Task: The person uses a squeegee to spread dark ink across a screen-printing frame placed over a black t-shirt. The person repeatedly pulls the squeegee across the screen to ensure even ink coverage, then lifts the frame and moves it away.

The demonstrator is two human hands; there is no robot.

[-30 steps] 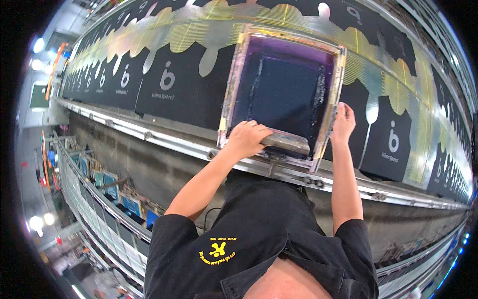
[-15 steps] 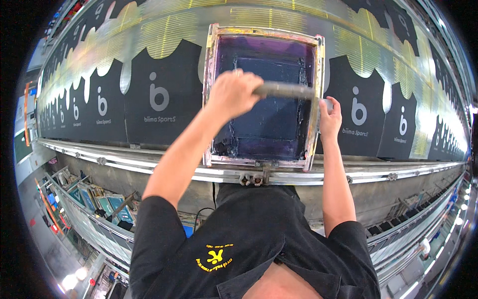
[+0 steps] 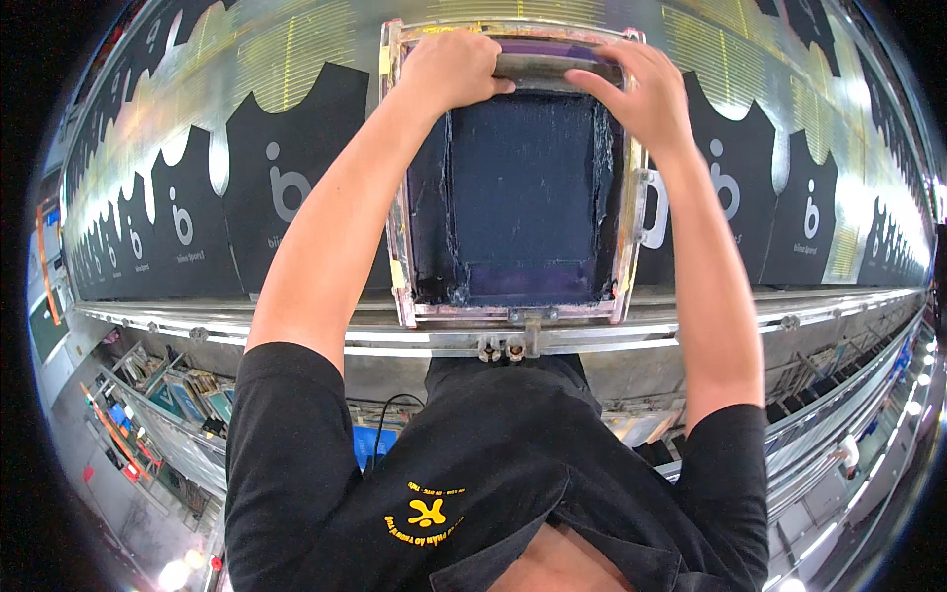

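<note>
A person's left grip (image 3: 454,71) is wrapped around the left end of a grey squeegee (image 3: 538,71), the thumb along its near side, while the right grip (image 3: 641,94) curves around the bar's other end, thumb and fingers spread wide; motion blur makes it impossible to tell whether they touch it. The squeegee spans the gap between the two grips, lying across the far end of a rectangular screen frame (image 3: 399,286). Just past the bar runs a strip of purple mesh (image 3: 552,46); from the grips back toward the body stretches the dark, ink-smeared printing area (image 3: 523,187), rough ridges of ink down both its sides. Below the right grip, a white handle (image 3: 654,209) juts from the frame's right side. Nearer the body than both grips, a metal clamp (image 3: 533,331) sits at the frame's close edge, over a long metal rail (image 3: 612,340). Farther out, dark garment panels bearing pale emblems lie on the long table, one (image 3: 296,148) left of the left grip and another (image 3: 735,187) right of the right grip, each partly covered by a forearm. Beyond the grips, the shiny table (image 3: 720,59) carries yellow ruled lines. Well below and left of the left grip stand racks (image 3: 178,395).
</note>
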